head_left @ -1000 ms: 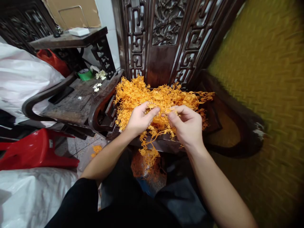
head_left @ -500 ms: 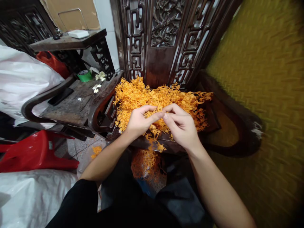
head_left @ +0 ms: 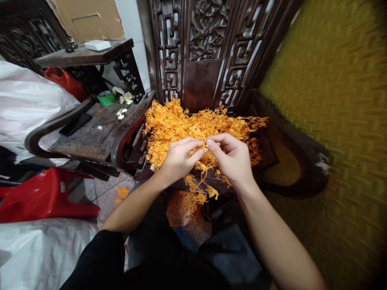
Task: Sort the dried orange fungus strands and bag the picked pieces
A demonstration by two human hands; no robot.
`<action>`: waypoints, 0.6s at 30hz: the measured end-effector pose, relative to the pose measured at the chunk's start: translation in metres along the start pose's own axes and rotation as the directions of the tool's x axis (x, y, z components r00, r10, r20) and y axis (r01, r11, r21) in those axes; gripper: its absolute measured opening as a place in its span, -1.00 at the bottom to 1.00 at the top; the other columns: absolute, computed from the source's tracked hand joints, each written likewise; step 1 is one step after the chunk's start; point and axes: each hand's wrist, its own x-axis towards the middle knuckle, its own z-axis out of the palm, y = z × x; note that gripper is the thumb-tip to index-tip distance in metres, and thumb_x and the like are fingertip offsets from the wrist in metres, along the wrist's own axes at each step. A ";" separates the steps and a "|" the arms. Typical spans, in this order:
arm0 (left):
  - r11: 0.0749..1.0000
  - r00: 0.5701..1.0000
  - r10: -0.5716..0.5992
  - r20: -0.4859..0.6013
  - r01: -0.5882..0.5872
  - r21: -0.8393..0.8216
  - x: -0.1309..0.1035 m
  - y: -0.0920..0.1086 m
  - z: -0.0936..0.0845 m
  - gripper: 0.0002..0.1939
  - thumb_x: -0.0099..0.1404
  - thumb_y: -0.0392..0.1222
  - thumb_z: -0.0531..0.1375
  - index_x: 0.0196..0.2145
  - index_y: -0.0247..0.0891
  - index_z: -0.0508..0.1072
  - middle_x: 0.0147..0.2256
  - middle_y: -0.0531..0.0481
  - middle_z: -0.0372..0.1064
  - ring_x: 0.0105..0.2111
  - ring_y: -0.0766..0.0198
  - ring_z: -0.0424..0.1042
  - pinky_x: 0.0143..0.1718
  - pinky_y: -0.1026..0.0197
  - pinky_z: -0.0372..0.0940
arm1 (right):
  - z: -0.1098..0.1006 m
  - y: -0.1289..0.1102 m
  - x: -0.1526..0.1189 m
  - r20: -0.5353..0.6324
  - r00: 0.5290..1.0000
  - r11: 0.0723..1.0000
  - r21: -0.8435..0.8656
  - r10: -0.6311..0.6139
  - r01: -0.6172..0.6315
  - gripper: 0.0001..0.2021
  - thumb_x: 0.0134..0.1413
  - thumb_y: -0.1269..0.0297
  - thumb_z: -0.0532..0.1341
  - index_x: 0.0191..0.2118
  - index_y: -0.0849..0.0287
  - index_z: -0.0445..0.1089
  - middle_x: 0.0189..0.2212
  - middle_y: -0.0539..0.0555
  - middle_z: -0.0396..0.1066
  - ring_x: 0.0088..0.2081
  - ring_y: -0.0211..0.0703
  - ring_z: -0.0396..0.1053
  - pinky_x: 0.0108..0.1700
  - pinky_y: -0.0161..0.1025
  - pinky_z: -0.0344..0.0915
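Note:
A heap of orange branching plastic pieces covers the seat of a dark carved wooden chair. Over its front part, my left hand and my right hand meet fingertip to fingertip. Both pinch an orange sprig, whose branches hang below my fingers past the seat's front edge. Thumb and forefinger are pressed together on each hand. Beneath, between my legs, an open bag holds more orange pieces.
On the left, a second wooden chair bears green tape and small cream pieces. A red plastic stool stands between white sacks. Orange bits lie on the floor. A yellow woven surface rises at right.
The fingers of both hands have shifted their pinch slightly. The sprig's branches now hang lower and more spread out below my hands. The view has moved a little.

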 end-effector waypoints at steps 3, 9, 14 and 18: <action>1.000 1.000 -0.010 -0.026 0.010 0.019 0.000 0.002 0.000 -0.83 0.36 -0.13 0.31 -0.17 -0.27 0.62 -0.26 -0.05 0.58 -0.28 0.29 0.52 -0.17 0.22 0.38 | -0.002 0.000 0.000 0.015 1.000 0.998 -0.063 -0.022 0.023 -0.81 0.18 0.13 0.36 -0.25 0.16 0.54 -0.45 0.01 0.45 -0.43 -0.26 0.32 -0.39 -0.28 0.27; 0.999 0.998 -0.028 -0.064 0.031 0.044 -0.001 0.004 -0.001 -0.81 0.33 -0.07 0.34 -0.22 -0.25 0.60 -0.29 -0.04 0.58 -0.29 0.27 0.51 -0.19 0.21 0.37 | -0.006 0.001 0.001 0.103 0.995 0.997 -0.074 0.005 0.002 -0.86 0.16 0.23 0.34 -0.22 0.17 0.49 -0.53 -0.07 0.27 -0.48 -0.30 0.20 -0.43 -0.30 0.19; 0.992 0.992 -0.067 -0.102 0.077 0.097 -0.002 0.007 0.002 -0.79 0.26 -0.05 0.39 -0.29 -0.24 0.56 -0.31 -0.03 0.58 -0.31 0.25 0.52 -0.19 0.18 0.38 | -0.002 0.009 -0.001 0.055 0.998 0.989 -0.145 -0.026 0.034 -0.92 0.22 0.26 0.28 -0.26 0.15 0.44 -0.51 -0.05 0.28 -0.44 -0.25 0.24 -0.40 -0.26 0.19; 0.983 0.980 -0.168 -0.109 0.174 0.051 -0.002 0.007 0.007 -0.75 0.22 -0.06 0.41 -0.29 -0.24 0.49 -0.32 -0.01 0.56 -0.34 0.28 0.51 -0.23 0.20 0.36 | 0.005 0.014 -0.004 -0.061 0.996 0.985 -0.167 -0.059 0.048 -0.92 0.26 0.25 0.23 -0.25 0.12 0.39 -0.39 0.02 0.40 -0.42 -0.23 0.30 -0.39 -0.24 0.22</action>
